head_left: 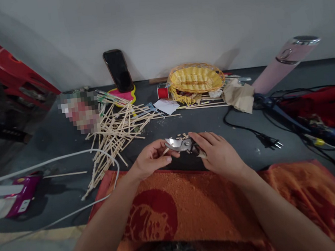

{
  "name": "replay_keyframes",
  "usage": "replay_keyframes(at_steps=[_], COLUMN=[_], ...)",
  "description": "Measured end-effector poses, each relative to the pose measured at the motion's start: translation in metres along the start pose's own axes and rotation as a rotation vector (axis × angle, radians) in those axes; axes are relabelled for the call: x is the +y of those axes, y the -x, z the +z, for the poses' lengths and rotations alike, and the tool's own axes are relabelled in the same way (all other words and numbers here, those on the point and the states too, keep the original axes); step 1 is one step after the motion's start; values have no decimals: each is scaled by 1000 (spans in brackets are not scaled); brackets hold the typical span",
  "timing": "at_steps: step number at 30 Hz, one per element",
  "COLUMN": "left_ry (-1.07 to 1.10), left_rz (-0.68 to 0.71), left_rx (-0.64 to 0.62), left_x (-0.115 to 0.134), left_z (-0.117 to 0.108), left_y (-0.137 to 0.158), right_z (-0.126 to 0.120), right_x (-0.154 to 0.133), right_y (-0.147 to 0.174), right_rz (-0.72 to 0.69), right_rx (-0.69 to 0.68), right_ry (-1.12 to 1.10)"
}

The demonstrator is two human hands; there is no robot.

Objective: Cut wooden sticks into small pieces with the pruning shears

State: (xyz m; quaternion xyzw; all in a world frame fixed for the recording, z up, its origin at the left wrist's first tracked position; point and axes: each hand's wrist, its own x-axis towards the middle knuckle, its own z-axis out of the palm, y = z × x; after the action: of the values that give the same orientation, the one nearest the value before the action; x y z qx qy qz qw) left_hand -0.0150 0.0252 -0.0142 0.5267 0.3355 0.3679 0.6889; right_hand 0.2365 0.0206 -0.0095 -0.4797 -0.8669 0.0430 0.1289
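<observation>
Hands (223,153), shears (187,144) between (blades (174,143) leftward)

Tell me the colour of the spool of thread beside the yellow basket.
The spool of thread is red with white ends, seen in the head view.

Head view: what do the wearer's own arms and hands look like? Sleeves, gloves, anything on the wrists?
Left hand and right hand are ungloved, with no ring visible on the fingers. No watch, band or cable on either wrist. Both forearms are bare to the picture's edge, no sleeves in view.
</observation>
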Motion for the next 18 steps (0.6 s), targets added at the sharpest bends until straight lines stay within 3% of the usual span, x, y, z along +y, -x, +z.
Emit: replay_keyframes(at_steps=[5, 14, 18], left_ry=[-84, -388, -375], left_rz=[157, 134, 107], left_rx=[288, 326, 315], left_x=[-6, -3, -1], left_z=[2, 7, 5], left_y=[-5, 0, 2], right_z=[2, 3, 5], right_x=[0, -7, -6], right_y=[0, 0, 1], right_rz=[57, 55, 50], right_rx=[26, 21, -14], right_ry=[26, 5, -19])
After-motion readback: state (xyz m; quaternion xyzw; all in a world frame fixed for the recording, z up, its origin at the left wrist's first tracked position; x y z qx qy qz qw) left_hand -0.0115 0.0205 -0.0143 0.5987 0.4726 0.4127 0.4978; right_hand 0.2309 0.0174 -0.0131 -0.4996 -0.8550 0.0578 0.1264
